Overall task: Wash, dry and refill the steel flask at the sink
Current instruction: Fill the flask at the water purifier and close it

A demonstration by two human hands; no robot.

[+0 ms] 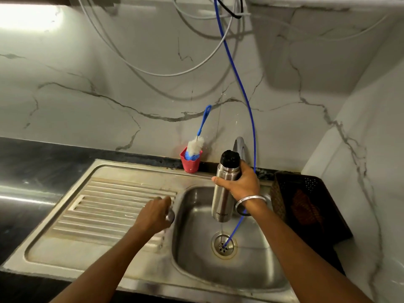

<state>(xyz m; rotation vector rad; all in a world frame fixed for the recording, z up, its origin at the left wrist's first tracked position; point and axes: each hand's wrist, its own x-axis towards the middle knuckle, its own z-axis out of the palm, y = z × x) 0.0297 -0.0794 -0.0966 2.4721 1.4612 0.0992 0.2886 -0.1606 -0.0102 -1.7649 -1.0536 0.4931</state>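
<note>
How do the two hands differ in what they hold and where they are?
The right hand grips the steel flask upright over the sink basin; the left hand holds a small steel piece, seemingly the cap, at the drainboard edge. The right wrist wears a bangle; the left shows none. Both hold steel parts.

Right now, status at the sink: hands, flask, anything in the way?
Right hand grips steel flask upright over basin. Left hand holds steel cap at drainboard edge. Blue hose runs into drain beside flask.
</note>
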